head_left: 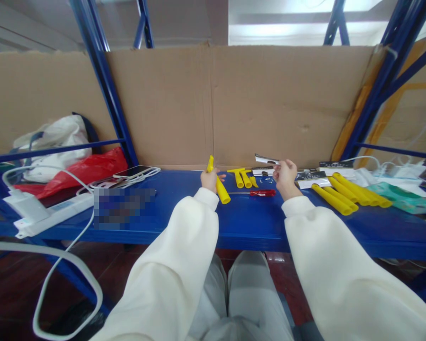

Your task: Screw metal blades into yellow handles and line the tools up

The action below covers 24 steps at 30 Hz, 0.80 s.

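Observation:
My left hand [208,181] is closed around a yellow plastic tube with a narrow upper end [222,191], which leans with its open round end down toward the desk. My right hand [286,179] pinches a small black-and-white card [266,159] by its right end, raised above the desk. Between my hands lies a screwdriver with a red handle [262,193], its shaft pointing left. Behind it are several small yellow plastic pieces [239,179]. Another black-and-white card [261,172] lies beside them, partly behind the raised one.
Several yellow tubes [329,199] and black-and-white cards [313,180] lie on the blue desk [184,222] at the right, near a green plastic packet [399,196]. At the left are a phone [133,171], a white power strip [60,215] and a red bag [92,168]. Cardboard [163,104] stands behind.

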### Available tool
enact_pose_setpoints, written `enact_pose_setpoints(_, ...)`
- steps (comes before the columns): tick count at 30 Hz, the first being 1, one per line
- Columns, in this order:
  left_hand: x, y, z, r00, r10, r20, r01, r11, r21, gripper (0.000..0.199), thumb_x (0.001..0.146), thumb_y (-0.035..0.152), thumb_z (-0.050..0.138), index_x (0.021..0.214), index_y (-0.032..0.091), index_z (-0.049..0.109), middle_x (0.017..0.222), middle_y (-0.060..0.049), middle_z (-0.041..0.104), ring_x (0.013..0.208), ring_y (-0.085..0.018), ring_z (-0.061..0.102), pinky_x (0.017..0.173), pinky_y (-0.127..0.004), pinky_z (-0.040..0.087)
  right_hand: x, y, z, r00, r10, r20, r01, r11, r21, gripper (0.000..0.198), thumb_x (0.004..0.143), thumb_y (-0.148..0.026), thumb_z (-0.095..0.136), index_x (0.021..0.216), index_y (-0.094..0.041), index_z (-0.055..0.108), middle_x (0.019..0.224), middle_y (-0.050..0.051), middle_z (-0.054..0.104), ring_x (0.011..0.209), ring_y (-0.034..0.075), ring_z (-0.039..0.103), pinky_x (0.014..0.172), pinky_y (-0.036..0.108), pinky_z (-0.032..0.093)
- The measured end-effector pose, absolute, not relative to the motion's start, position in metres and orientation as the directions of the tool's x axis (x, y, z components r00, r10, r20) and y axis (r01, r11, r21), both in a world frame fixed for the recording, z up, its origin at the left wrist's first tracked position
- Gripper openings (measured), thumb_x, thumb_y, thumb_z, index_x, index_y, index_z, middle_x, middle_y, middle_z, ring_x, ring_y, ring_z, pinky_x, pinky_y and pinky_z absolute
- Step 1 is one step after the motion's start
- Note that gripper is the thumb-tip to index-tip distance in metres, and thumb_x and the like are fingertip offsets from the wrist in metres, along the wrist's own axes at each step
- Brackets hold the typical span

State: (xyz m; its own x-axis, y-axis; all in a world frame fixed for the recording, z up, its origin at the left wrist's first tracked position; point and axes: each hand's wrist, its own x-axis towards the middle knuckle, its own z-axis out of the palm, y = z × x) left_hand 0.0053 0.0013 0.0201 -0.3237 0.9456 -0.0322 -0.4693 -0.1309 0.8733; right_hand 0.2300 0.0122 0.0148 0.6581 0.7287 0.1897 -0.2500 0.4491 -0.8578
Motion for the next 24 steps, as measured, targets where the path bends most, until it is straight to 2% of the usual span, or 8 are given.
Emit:
enact_pose_setpoints(5,0.007,-0.006,0.024,-0.275,0.961,-0.024,-0.448,-0.106,0.888,0.01,0.09,0.001,0.055,0.089,0.01,0.059,0.065,0.002,0.062,0.041,-0.008,0.06,0.04,-0.018,0.04,0.242,0.022,0.01,0.656,0.73,0.191,-0.089,0.326,-0.941,0.014,0.082,-0.016,0.061,0.08,-0.023,0.049,0.048,-0.009,0.051,0.035,0.006,0.04,0.032,0.016,0.028)
enact_pose_setpoints(9,0.01,-0.008,0.023,-0.26,0.965,-0.023,-0.439,-0.097,0.893,0.01,0.088,0.001,0.058,0.087,0.011,0.058,0.066,0.002,0.062,0.039,-0.008,0.059,0.04,-0.018,0.04,0.253,0.033,0.014,0.639,0.744,0.194,0.068,0.197,-0.978,0.019,0.084,-0.011,0.06,0.071,-0.021,0.05,0.046,-0.007,0.049,0.037,0.005,0.037,0.036,0.015,0.03)
enact_pose_setpoints(12,0.011,-0.008,0.022,-0.251,0.968,-0.019,-0.436,-0.096,0.895,0.012,0.086,0.001,0.06,0.088,0.012,0.058,0.068,0.002,0.063,0.04,-0.008,0.06,0.039,-0.018,0.04,0.26,0.044,0.018,0.575,0.805,0.146,0.08,0.123,-0.989,0.017,0.086,-0.009,0.059,0.074,-0.02,0.052,0.049,-0.006,0.052,0.038,0.005,0.036,0.037,0.015,0.028)
enact_pose_setpoints(15,0.012,-0.007,0.02,-0.228,0.974,-0.014,-0.436,-0.09,0.895,0.012,0.087,0.001,0.059,0.086,0.012,0.058,0.067,0.002,0.063,0.042,-0.009,0.061,0.04,-0.018,0.04,0.264,0.053,0.02,0.522,0.849,0.08,0.078,0.046,-0.996,0.01,0.089,-0.009,0.054,0.088,-0.019,0.056,0.056,-0.005,0.056,0.039,0.005,0.037,0.037,0.014,0.029)
enact_pose_setpoints(17,0.012,-0.006,0.019,-0.211,0.977,-0.014,-0.437,-0.082,0.896,0.011,0.085,0.001,0.061,0.086,0.012,0.059,0.068,0.0,0.064,0.044,-0.009,0.062,0.04,-0.018,0.041,0.265,0.057,0.019,0.492,0.87,0.028,0.094,-0.021,-0.995,0.018,0.091,-0.011,0.052,0.106,-0.021,0.058,0.067,-0.002,0.062,0.043,0.006,0.044,0.039,0.015,0.036)
enact_pose_setpoints(20,0.011,-0.005,0.018,-0.194,0.981,-0.017,-0.436,-0.071,0.897,0.012,0.083,0.001,0.064,0.086,0.012,0.06,0.07,-0.001,0.066,0.045,-0.01,0.063,0.041,-0.019,0.042,0.267,0.06,0.013,0.444,0.894,-0.06,0.089,-0.11,-0.99,0.045,0.093,-0.017,0.053,0.135,-0.028,0.044,0.098,0.006,0.07,0.056,0.01,0.059,0.048,0.02,0.049)
enact_pose_setpoints(22,0.011,-0.004,0.017,-0.192,0.981,-0.02,-0.435,-0.066,0.898,0.012,0.083,0.002,0.066,0.088,0.012,0.061,0.071,-0.002,0.067,0.045,-0.01,0.063,0.041,-0.019,0.043,0.268,0.06,0.01,0.413,0.907,-0.082,0.076,-0.124,-0.989,0.05,0.093,-0.019,0.053,0.14,-0.028,0.039,0.117,0.012,0.067,0.063,0.011,0.064,0.052,0.023,0.054)
enact_pose_setpoints(24,0.012,-0.003,0.017,-0.198,0.98,-0.025,-0.436,-0.066,0.897,0.014,0.082,0.004,0.067,0.091,0.012,0.061,0.075,-0.004,0.069,0.045,-0.011,0.064,0.041,-0.019,0.044,0.27,0.06,0.007,0.376,0.924,-0.073,0.087,-0.114,-0.99,0.044,0.093,-0.017,0.052,0.135,-0.025,0.045,0.126,0.014,0.064,0.065,0.01,0.064,0.054,0.023,0.054)
